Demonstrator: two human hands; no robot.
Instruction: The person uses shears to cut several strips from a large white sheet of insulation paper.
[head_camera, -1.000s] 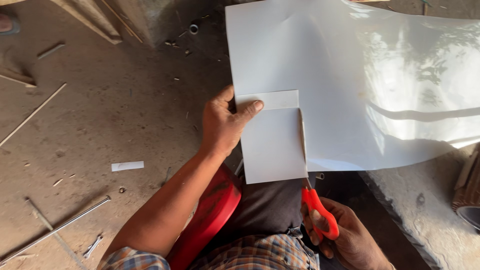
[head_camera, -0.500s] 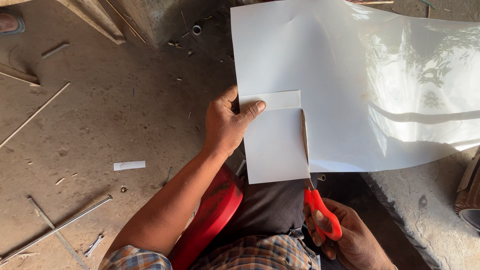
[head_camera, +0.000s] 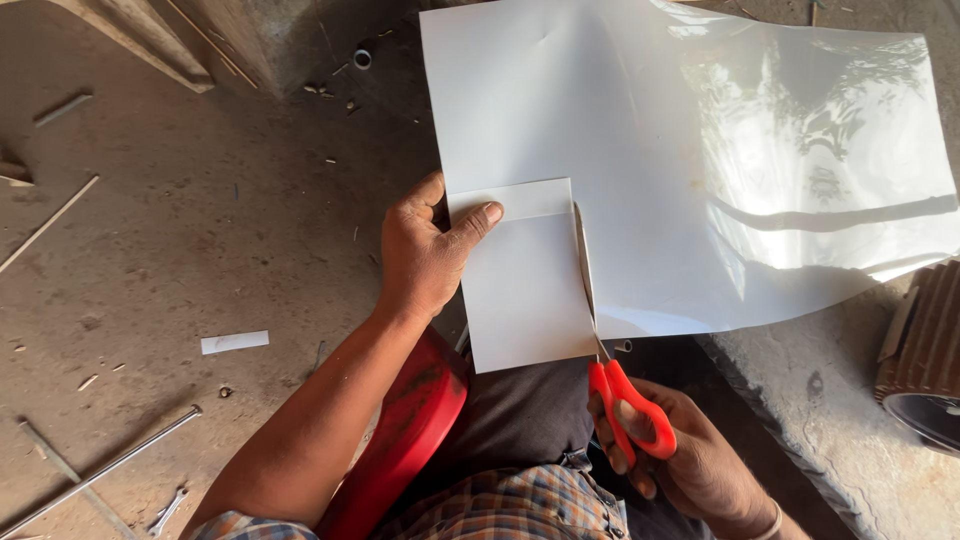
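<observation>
Two hands on one big white sheet (head_camera: 680, 150) here. It's glossy, fills most of the far right of the view, and picks up leafy shadows on its right half. The left hand (head_camera: 425, 250) pinches the sheet's near-left corner, thumb lying flat on top of a smaller rectangular flap (head_camera: 525, 285) and the other fingers curled underneath. That flap is already split from the rest along its right side, where a cut runs up from the near edge.

The right hand (head_camera: 690, 450) is closed through the orange loops of the scissors (head_camera: 615, 385), fingers clenched around the handles. The blades sit in that cut, pointing away from the person, and look nearly closed on the sheet.

Under the flap there's dark trousers and a checked shirt hem, and a red plastic stool (head_camera: 400, 440) edge beside the left forearm. On the dusty floor to the left: a small white paper strip (head_camera: 235, 342), a thin metal rod (head_camera: 100, 470) and a little spanner (head_camera: 165, 510) near it. A ribbed round thing (head_camera: 925, 350) sits at the far right edge.
</observation>
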